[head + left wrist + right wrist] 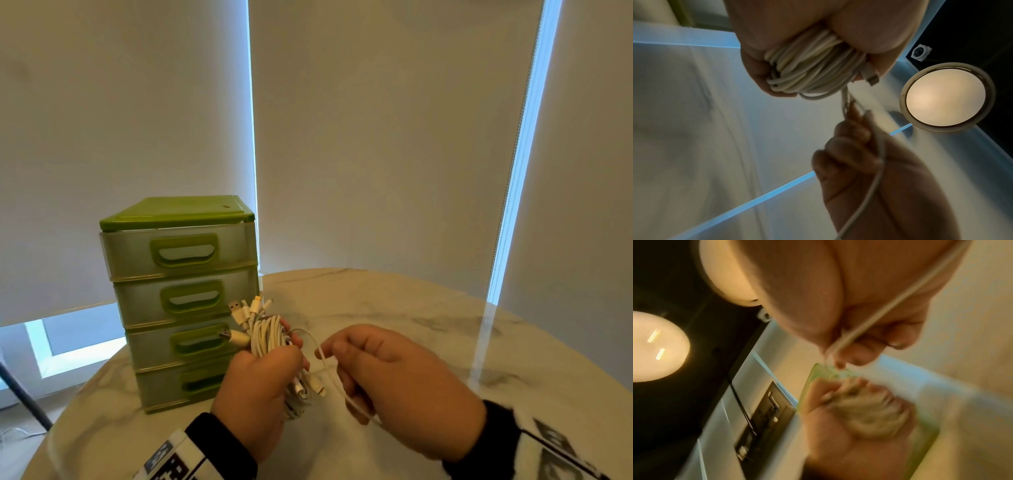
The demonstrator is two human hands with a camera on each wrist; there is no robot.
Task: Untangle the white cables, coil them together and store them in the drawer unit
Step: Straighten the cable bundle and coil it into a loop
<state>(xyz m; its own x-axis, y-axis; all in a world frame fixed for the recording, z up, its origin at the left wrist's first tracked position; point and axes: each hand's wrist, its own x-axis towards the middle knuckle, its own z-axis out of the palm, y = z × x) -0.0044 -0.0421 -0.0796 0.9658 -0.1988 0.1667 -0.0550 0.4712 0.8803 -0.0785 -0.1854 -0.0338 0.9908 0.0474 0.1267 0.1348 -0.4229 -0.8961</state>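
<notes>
We grip cable bundle (270,339) in left hand (260,387) | right hand (394,387) pinches loose cable (320,353) | marble table (428,325), window blinds (376,137), drawer unit (181,298) shut

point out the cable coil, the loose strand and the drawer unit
cable coil (269,337), head view, on the bundled loops above the left hand
loose strand (317,346), head view, on its arc between the hands
drawer unit (178,212), head view, on its green top

It looks like a room in a home; a round table (394,301) with a marble look fills the bottom of the head view; tall pale window blinds (376,137) hang behind it; a small green drawer unit (178,301) stands at the table's left; round ceiling lamps (945,99) glow above.
</notes>
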